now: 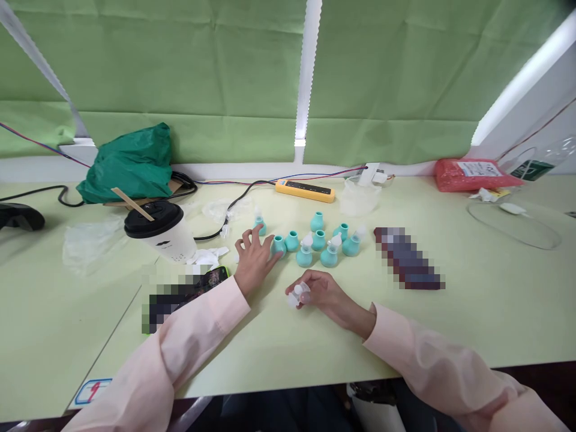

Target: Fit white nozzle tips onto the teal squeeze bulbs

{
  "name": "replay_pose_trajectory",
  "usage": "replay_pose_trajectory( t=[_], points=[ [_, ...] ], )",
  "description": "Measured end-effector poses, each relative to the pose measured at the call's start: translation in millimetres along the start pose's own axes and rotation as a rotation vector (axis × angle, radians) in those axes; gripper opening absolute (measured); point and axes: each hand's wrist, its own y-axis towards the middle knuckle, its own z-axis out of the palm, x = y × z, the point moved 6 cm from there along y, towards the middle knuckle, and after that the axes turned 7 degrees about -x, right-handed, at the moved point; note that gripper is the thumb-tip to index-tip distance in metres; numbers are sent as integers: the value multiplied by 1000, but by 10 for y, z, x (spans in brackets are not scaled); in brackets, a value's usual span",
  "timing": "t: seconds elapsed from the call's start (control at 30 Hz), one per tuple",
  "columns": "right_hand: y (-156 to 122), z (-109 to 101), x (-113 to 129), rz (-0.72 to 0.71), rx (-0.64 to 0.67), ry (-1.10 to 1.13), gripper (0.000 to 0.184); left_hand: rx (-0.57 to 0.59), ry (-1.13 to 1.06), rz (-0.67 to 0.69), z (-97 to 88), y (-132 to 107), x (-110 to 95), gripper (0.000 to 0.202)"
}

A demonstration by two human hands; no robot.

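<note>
My left hand [254, 261] is at the left end of a loose group of small teal bulbs. Its thumb and index finger are around one open-necked teal bulb [278, 245] on the table, while the other fingers are spread. In my right hand [318, 290], held low in front of the group, is a translucent white plastic piece [297, 295], pinched between thumb and fingers. Some bulbs carry clear-white tips, such as the tipped bulb [305, 254]. Others show open necks, like the bulb at the back [317, 221]. Another tipped bulb [260, 225] stands beyond my left fingers.
A lidded paper cup [168, 236] with a wooden stick and a phone [216, 281] are left of my hands. Another phone [407, 259] lies right. Behind are a yellow power strip [305, 191], a clear plastic bag [360, 197], a green bag [130, 162] and a red package [472, 174].
</note>
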Motion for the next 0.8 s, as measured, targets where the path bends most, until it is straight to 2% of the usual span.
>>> replay_pose_trajectory(
  t=[0.1,0.23,0.33,0.4,0.5,0.57,0.67,0.8],
  points=[
    [-4,-32,49,-89,-37,-76,14,-28,-124,-12,-27,11,19,22],
    [-26,-87,165,-185,-70,-130,17,-92,-495,49,-302,-3,-36,16],
    [-48,-148,282,-291,-128,-213,19,56,-824,57,-421,-100,-88,20],
    [-61,-192,327,-351,-189,-306,19,190,-927,8,-417,-189,-100,19],
    [-84,-223,340,-431,-270,-490,19,372,-1025,-83,-339,-304,-117,21],
    [-107,-202,345,-503,-285,-611,19,450,-1064,-98,-292,-346,-150,26],
    [-139,-133,366,-623,-244,-776,20,430,-1001,-52,-279,-347,-179,31],
    [-174,-39,380,-790,-103,-1020,23,390,-913,-8,-268,-335,-174,25]
  ],
)
